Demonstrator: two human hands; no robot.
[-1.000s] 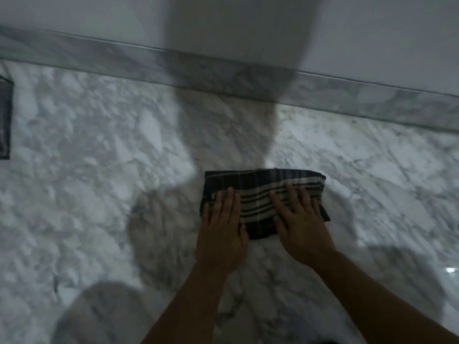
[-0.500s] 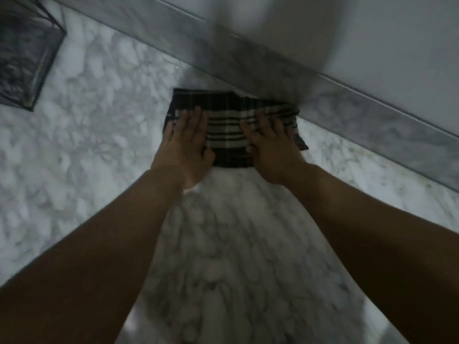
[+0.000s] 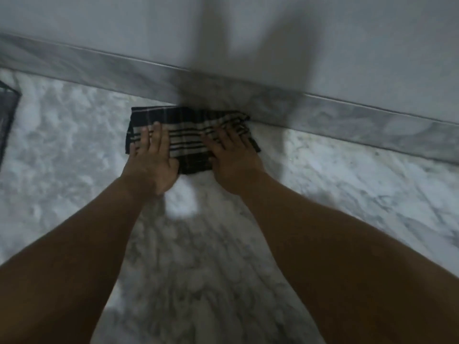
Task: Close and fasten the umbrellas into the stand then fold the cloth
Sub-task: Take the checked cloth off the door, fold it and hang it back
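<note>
We press our left hand (image 3: 151, 160) and right hand (image 3: 233, 157), fingers flat, on the folded dark plaid cloth (image 3: 188, 137) lying on the marble floor (image 3: 74, 145) beside the baseboard (image 3: 323, 108).

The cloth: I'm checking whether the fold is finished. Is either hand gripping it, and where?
Neither grips it. The left hand and right hand lie flat, fingers straight, pressing the folded cloth near its two ends against the floor.

we see a dim, greyish, soft picture with motion blur throughout. a pale glare patch sits on the floor (image 3: 182, 207) between the forearms. broad blurred shadows climb the wall (image 3: 372, 45); edges bend slightly.
</note>
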